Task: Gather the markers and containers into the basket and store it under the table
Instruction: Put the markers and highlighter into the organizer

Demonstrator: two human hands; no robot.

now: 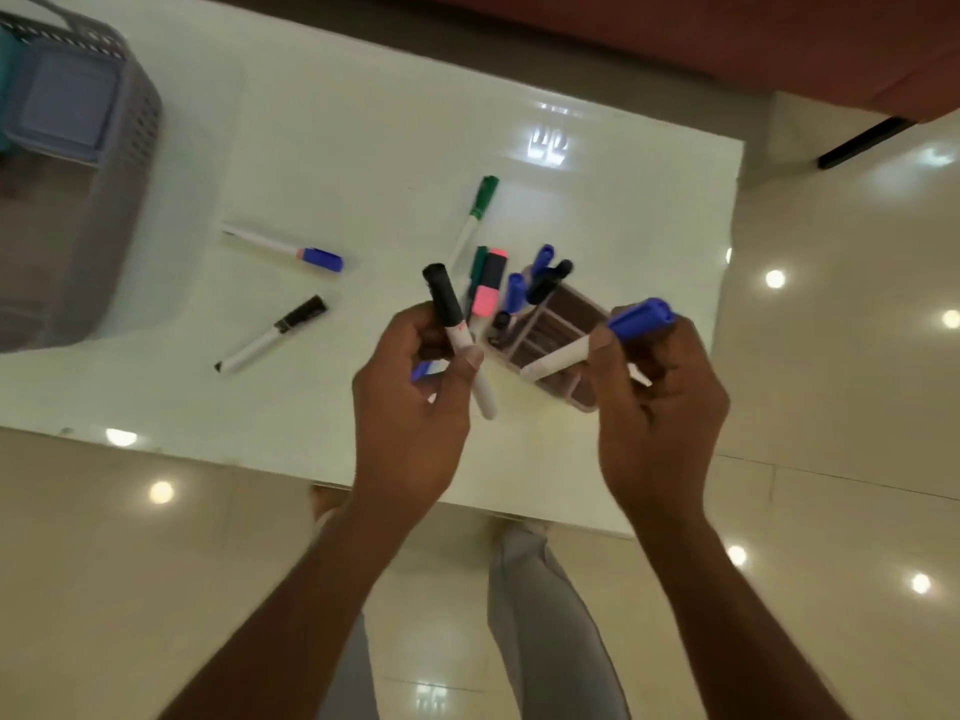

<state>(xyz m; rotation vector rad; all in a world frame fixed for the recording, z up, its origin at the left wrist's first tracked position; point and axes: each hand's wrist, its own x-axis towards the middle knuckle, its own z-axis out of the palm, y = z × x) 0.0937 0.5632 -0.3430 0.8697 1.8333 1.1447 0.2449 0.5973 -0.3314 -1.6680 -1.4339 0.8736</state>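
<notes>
My left hand [410, 402] grips a black-capped white marker [457, 335], and a bit of blue from a second marker shows under its fingers. A blue-capped white marker [597, 337] is held in my right hand [660, 402]. Both hands hover over the near part of the white table [363, 148]. Just beyond them a brown compartmented pen holder [561, 324] holds several markers and a pink highlighter [488, 291]. Loose on the table lie a green marker [475, 215], a blue-capped marker [291, 247] and a black-capped marker [272, 335]. The grey basket [119, 163] stands at the far left.
A lidded blue-grey container [67, 103] sits inside the basket. A reddish sofa [727, 39] stands beyond the table's far edge. Glossy tiled floor [857, 407] surrounds the table, and my legs in grey trousers [540, 605] are at the near edge.
</notes>
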